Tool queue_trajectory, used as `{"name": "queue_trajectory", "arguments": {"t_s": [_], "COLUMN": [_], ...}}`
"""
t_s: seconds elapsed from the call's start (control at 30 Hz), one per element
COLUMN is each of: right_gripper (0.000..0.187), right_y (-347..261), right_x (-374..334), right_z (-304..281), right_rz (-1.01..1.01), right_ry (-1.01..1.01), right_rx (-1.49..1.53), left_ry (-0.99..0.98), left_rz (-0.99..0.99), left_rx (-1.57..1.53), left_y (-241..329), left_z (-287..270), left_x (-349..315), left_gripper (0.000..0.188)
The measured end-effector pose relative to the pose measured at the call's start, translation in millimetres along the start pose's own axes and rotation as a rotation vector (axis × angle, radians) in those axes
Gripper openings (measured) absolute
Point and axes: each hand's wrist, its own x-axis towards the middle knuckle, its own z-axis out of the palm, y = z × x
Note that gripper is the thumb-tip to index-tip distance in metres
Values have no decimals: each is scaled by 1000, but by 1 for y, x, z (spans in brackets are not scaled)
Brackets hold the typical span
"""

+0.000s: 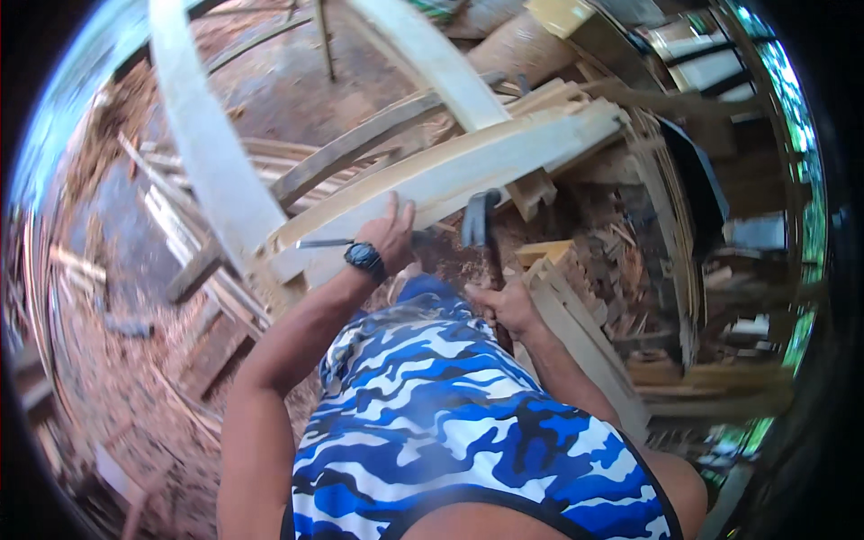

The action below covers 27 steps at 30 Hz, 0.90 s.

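- Left hand (pixel 393 236) with wristwatch (pixel 364 258): fingers spread flat on pale wooden plank (pixel 468 162), pressing it, not gripping.
- Thin metal blade (pixel 324 243) sticks out left of that hand; cannot tell if the hand holds it.
- Right hand (pixel 508 306) closed around hammer (pixel 481 229) handle, head raised just near the plank edge.
- Plank lies slanted across the middle, far end to the right.
- Stacked timber (pixel 576 315) right of right hand; wood scraps (pixel 171 225) at left.

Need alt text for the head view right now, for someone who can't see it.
A person's right hand grips a hammer raised beside a pale wooden plank, while the left hand, wearing a dark wristwatch, presses on the plank. Wood offcuts lie around.
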Motion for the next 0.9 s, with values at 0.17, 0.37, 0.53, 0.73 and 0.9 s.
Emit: {"name": "queue_trajectory", "arguments": {"t_s": [0.17, 0.37, 0.53, 0.73, 0.9], "right_gripper": [33, 39, 41, 33, 33], "right_y": [7, 18, 19, 25, 23], "right_x": [15, 38, 64, 84, 86], "right_z": [-29, -97, -153, -207, -240], "right_rz": [-145, -28, 45, 51, 39], "right_ry": [51, 82, 75, 35, 44], "right_rx": [-137, -250, 5, 16, 47], "left_ry": [-52, -82, -149, -85, -79], "left_rz": [-24, -82, -183, -241, -354], "left_rx": [164, 149, 195, 258, 289], "left_y": [29, 83, 101, 91, 61], "left_z": [14, 17, 17, 17, 1], "left_x": [71, 143, 167, 139, 82], "left_gripper": [101, 107, 108, 103, 111]}}
